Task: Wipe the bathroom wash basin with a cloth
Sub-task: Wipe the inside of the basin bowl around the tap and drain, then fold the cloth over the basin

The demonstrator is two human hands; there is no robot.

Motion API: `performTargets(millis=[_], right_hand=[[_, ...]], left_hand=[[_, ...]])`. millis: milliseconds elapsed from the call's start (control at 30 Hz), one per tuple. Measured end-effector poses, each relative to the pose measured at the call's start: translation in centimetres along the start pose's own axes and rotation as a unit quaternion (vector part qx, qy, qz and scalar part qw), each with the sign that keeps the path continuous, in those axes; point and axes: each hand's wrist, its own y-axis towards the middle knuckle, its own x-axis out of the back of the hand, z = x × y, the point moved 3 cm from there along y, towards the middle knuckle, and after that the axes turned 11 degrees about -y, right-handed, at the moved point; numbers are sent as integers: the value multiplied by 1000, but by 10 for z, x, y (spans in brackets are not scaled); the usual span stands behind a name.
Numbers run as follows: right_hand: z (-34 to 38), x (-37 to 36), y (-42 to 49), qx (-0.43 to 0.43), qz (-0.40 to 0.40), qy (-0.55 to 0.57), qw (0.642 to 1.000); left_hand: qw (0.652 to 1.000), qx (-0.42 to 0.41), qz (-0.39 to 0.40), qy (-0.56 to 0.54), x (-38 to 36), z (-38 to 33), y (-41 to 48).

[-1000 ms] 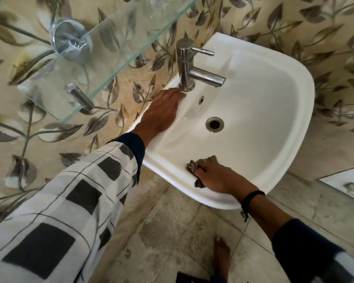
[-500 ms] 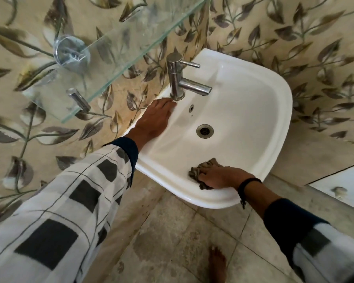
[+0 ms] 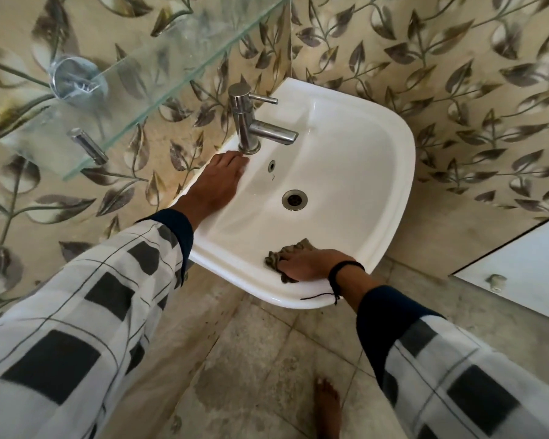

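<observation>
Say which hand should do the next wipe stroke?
Right. The right hand already presses the cloth on the wash basin near rim; the left hand lies flat, bracing beside the tap.

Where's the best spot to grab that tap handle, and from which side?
Grip the thin lever near its free tip, coming from the basin side. It juts sideways off the top of the upright tap, away from the wall, and the left hand rests flat beside the tap's base.
</observation>
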Motion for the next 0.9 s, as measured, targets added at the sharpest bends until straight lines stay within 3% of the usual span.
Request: performTargets(millis=[67, 333, 533, 600, 667, 733, 867, 900], right_hand=[[-4, -1, -4, -23, 10, 57, 998], [2, 1, -11, -16, 1, 48, 999], [4, 15, -25, -72, -141, 78, 984], [5, 24, -29, -91, -188, 171, 963], [4, 35, -37, -79, -217, 347, 909], [2, 43, -50, -59, -238, 517, 820], [-8, 51, -70, -31, -140, 748, 649], [-9, 55, -75, -27, -123, 774, 620]], left_hand=[[1000, -3, 4, 5, 0, 2, -1], [996, 61, 29, 51, -4, -19, -6], [996, 88, 13, -15, -8, -60, -30], [993, 77, 33, -80, -4, -72, -37], [984, 73, 63, -151, 4, -82, -42], [965, 82, 75, -237, 15, -92, -45], [872, 183, 114, -439, 35, -107, -53], [850, 199, 134, -469, 39, -111, -57]])
